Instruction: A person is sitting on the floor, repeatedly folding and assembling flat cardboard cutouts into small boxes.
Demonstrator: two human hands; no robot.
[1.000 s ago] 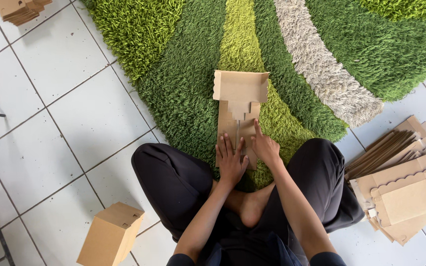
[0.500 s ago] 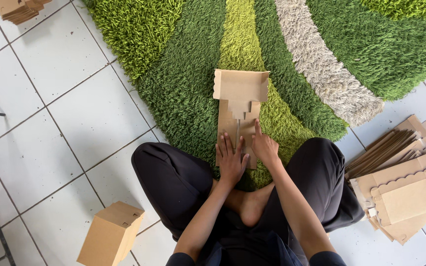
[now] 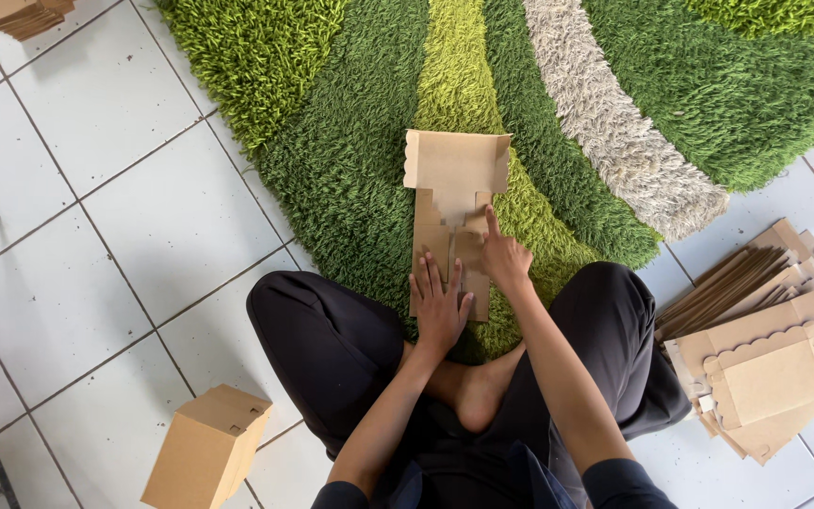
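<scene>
- Head view: a person sits cross-legged in dark trousers, partly on the white tiled floor [image 3: 96,217] and partly at the edge of a shaggy rug in bands of dark green, lime green and beige [image 3: 350,160].
- A flat, unfolded brown cardboard box blank with a scalloped top flap [image 3: 454,203] lies on the rug just in front of the knees, its long side running away from the person.
- The left hand [image 3: 438,306] lies flat, palm down, on the near part of the blank, fingers [image 3: 431,273] stretched out and close together, gripping nothing.
- The right hand [image 3: 504,259] rests on the blank's right side; its index finger points forward and presses the card near the middle fold, the other fingers curled in, holding nothing.
- A bare foot [image 3: 482,391] shows between the forearms.
- An assembled brown cardboard box [image 3: 207,448] stands on the tiles beside the left knee.
- A loose heap of flat brown cardboard blanks [image 3: 765,353] lies on the tiles to the right of the right knee.
- Another small stack of brown cardboard [image 3: 25,14] sits at the top left corner, well apart.
</scene>
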